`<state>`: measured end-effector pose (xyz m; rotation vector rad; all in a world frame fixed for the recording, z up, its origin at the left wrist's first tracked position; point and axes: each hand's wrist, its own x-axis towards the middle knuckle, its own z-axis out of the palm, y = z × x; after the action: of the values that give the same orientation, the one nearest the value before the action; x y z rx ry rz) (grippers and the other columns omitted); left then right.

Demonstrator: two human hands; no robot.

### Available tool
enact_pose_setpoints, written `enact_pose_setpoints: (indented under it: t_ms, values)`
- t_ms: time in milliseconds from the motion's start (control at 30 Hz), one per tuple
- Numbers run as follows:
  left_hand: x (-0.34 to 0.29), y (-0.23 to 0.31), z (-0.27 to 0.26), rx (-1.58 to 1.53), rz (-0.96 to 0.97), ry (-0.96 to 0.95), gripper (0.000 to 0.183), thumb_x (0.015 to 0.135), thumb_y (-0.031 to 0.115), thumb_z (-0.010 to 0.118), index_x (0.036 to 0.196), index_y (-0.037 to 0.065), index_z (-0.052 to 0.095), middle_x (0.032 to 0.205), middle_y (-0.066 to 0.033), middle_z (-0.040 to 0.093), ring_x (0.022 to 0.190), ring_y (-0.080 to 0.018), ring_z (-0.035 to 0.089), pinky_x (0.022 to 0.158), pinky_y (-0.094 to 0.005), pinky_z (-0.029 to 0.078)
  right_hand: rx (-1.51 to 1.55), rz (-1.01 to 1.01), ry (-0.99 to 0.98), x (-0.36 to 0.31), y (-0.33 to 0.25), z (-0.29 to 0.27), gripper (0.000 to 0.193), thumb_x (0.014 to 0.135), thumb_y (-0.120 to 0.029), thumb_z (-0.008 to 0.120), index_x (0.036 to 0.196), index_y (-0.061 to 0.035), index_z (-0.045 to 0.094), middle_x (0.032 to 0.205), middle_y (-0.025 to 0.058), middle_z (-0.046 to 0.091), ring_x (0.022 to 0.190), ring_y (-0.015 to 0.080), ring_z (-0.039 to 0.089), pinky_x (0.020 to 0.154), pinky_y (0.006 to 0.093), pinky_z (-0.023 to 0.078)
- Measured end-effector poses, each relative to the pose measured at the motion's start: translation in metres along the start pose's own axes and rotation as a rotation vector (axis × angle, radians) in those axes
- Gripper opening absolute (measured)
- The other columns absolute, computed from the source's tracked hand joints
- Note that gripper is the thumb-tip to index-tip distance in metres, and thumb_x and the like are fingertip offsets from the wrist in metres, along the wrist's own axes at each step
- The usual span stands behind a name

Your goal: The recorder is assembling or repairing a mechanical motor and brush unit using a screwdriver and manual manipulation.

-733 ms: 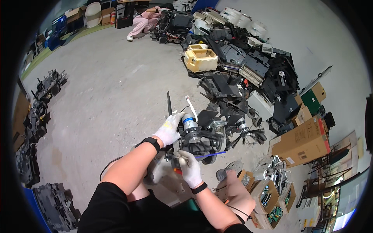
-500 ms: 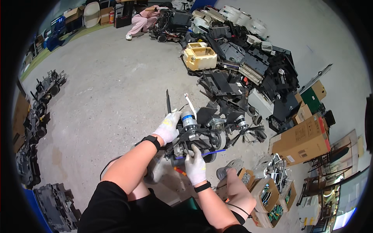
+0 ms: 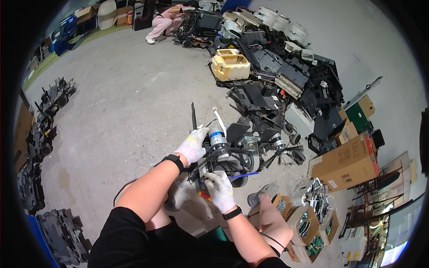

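Resting on the floor (image 3: 125, 98), the black machine (image 3: 230, 165) still has its silver motor (image 3: 217, 139) on, with left hand (image 3: 193, 146) and right hand (image 3: 220, 190) curled against it, but whether they pinch I cannot tell.

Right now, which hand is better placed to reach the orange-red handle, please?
Probably the right hand: it is beside the orange-red handle, while the left hand is farther off, by the silver cylinder.

Silver motor (image 3: 218, 140) (blue band (image 3: 217, 135)), white gloves (image 3: 193, 148)
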<state>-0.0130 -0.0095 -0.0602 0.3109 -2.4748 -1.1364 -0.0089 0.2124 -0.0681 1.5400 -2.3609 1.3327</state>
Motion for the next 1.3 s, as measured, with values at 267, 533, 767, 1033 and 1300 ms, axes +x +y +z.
enact_pose_setpoints:
  t_ms: [267,533,767,1033,1300]
  values:
    - [0.002,-0.02,0.007,0.058,0.074,0.037,0.068,0.081,0.015,0.072,0.142,0.0,0.046,0.139,-0.0258,0.052,0.131,-0.0397,0.049,0.112,-0.0415,0.04,-0.058,0.086,0.083,-0.012,0.006,0.009,0.053,0.084,0.0,0.067,0.135,0.0017,0.051,0.121,0.0206,0.063,0.111,0.0364,0.062,0.097,0.0428,0.05]
    - [0.003,-0.004,-0.008,-0.09,-0.072,-0.054,0.059,0.077,0.021,0.076,0.129,0.001,0.056,0.117,-0.0253,0.065,0.11,-0.0398,0.063,0.095,-0.0417,0.051,-0.142,-0.234,-0.037,-0.003,0.019,-0.009,0.049,0.084,0.004,0.062,0.133,-0.0002,0.056,0.121,0.0201,0.063,0.114,0.0393,0.06,0.098,0.0471,0.048]
    - [-0.005,-0.019,-0.004,-0.006,-0.037,0.039,0.042,0.076,0.026,0.077,0.108,0.0,0.066,0.102,-0.0226,0.067,0.095,-0.0363,0.067,0.084,-0.0415,0.053,-0.002,-0.207,-0.152,0.019,0.015,-0.02,0.052,0.083,-0.001,0.064,0.134,-0.0001,0.057,0.12,0.0188,0.064,0.111,0.0379,0.06,0.098,0.044,0.048]
    - [-0.006,-0.012,-0.006,-0.108,0.005,0.023,0.025,0.077,0.012,0.072,0.1,0.001,0.069,0.104,-0.0158,0.068,0.095,-0.0314,0.067,0.086,-0.0375,0.054,0.089,-0.314,-0.101,0.018,0.03,-0.005,0.036,0.088,-0.003,0.062,0.124,-0.0013,0.064,0.112,0.0172,0.068,0.102,0.0362,0.065,0.093,0.0393,0.053]
    - [-0.003,-0.023,-0.001,0.0,0.033,0.088,0.021,0.076,0.011,0.07,0.096,0.002,0.07,0.111,-0.0159,0.067,0.102,-0.0334,0.066,0.091,-0.0384,0.053,1.314,0.491,0.109,0.006,-0.01,0.029,0.028,0.108,-0.015,0.04,0.12,0.0018,0.058,0.115,0.0117,0.066,0.101,0.0209,0.066,0.092,0.037,0.053]
